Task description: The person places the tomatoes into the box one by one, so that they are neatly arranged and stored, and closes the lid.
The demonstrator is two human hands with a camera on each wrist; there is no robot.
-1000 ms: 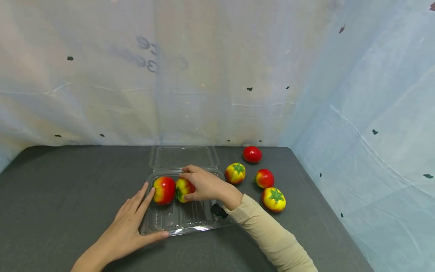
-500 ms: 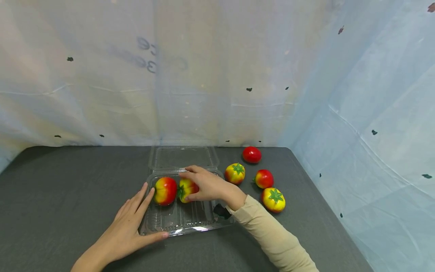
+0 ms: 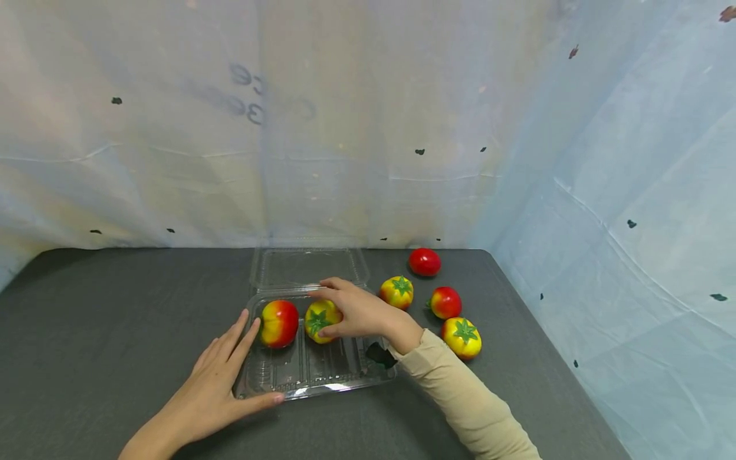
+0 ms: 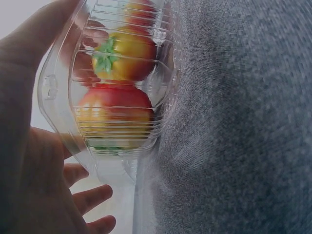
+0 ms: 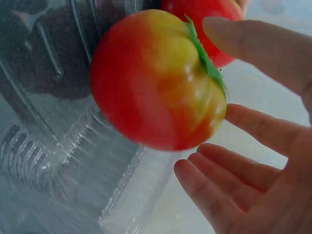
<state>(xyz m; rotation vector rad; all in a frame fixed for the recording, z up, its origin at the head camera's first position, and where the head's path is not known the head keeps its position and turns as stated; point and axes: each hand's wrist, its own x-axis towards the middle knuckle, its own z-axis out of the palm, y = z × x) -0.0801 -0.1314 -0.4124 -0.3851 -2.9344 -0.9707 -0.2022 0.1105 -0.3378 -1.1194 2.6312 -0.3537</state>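
A clear plastic clamshell container [image 3: 282, 372] lies unlatched, its lid [image 3: 310, 268] folded back. Inside, toward the left, sits one red-yellow tomato [image 3: 280, 324]. Beside it is a second tomato [image 3: 317, 314] with its green star-shaped calyx facing up. My right hand [image 3: 365, 314] holds this second one lightly between thumb and index finger; in the right wrist view the other fingers [image 5: 214, 190] extend below it. My left hand [image 3: 215, 383] spans the container's front left corner, fingers along the left side and thumb at the front edge. Through the ribbed wall in the left wrist view, both tomatoes [image 4: 117, 114] show.
Right of the container on the dark table [image 3: 115, 332] lie more tomatoes: a plain red one [image 3: 425, 262] at the back, a yellow-red one [image 3: 397, 292], a red one [image 3: 445, 302] and a yellow one [image 3: 462, 337]. Pale sheeting [image 3: 345, 160] hangs behind and at the right.
My right hand has shifted slightly right with the second tomato and rolled it, so its calyx turned from facing left to facing up. The left hand stays in place.
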